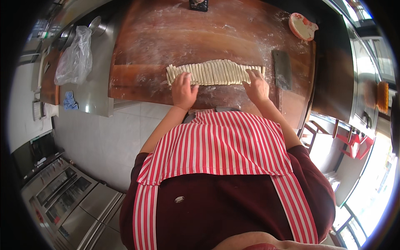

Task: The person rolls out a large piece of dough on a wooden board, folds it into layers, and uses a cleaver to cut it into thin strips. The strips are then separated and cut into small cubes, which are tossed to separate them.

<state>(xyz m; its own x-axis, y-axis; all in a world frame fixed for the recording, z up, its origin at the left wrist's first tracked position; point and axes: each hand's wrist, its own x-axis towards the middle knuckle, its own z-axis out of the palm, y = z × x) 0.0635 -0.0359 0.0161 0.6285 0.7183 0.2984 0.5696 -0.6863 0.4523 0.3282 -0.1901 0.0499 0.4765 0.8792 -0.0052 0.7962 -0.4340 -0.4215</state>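
A long row of cut dough strips (216, 71) lies side by side on the floured wooden board (179, 37). At the row's left end, my left hand (184, 91) rests with its fingertips on the near edge of the strips, thumb held apart. My right hand (256, 85) touches the strips near the right end, fingers and thumb spread. Neither hand encloses anything that I can see. Just right of the row lies a cleaver with a wide grey blade (282, 68), dusted with flour.
A red-rimmed scoop of flour (303, 27) sits at the board's far right corner. A black box (198, 5) stands at the far edge. On the steel counter at left are a clear plastic bag (76, 56) and a blue cloth (70, 101).
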